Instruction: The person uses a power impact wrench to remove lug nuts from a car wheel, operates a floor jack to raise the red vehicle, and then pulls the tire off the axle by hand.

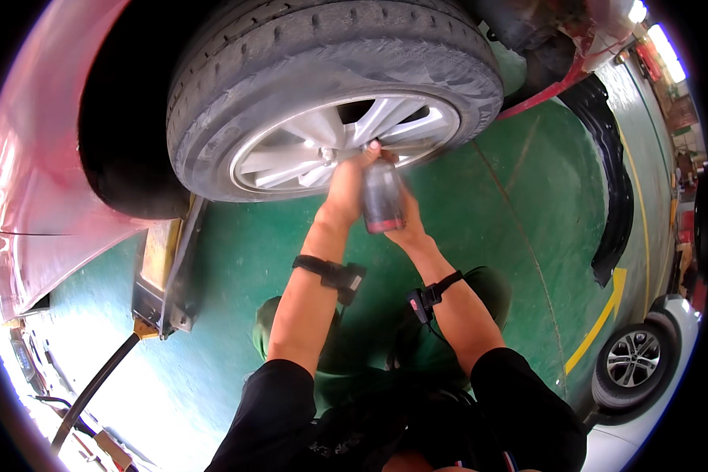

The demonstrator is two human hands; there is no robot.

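A tire (334,59) on a silver alloy rim (311,134) fills the upper middle, beside the red car's wheel arch. In front of the lug nuts I hold a dark power tool (381,197) with a red band, blurred. My left hand (350,185) is closed around its front, fingertips up by the wheel hub. My right hand (405,220) grips the tool from the right, its fingers largely hidden behind it. Both forearms have black straps with small devices.
A yellow jack (159,267) with a long handle stands under the red car (39,141) at left. A long black curved panel (613,220) lies on the green floor (527,252) at right, near yellow lines. A silver car's wheel (633,358) sits lower right.
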